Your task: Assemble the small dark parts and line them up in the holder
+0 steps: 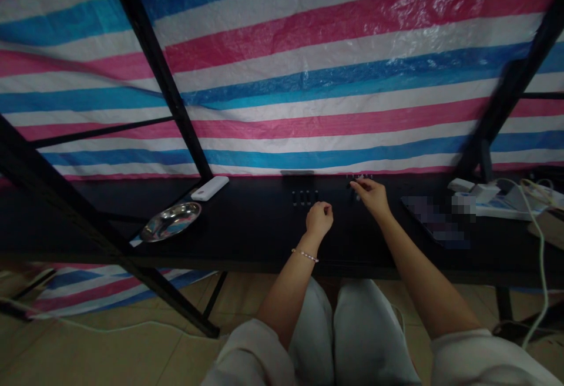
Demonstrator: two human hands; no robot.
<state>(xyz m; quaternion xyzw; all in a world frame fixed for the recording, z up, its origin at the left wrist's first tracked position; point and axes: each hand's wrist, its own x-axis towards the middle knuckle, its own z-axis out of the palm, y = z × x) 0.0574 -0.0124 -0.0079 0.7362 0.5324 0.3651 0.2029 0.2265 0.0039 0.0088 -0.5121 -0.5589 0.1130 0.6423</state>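
Small black pegs [304, 197] stand in row on black surface [247, 227], 11 o'clock from left hand [319, 220], fingers curled; right hand [370, 195] pinches tiny dark item [358, 180], unclear what.

No words, numbers or brand marks can be read anywhere. The small black upright pieces [304, 198] on the surface [247, 224] show no legible marks, nor does the white power bank [210, 188]. Any print on the power strip [497, 207] is too small to make out, and a flat dark object [434, 218] is pixelated over.
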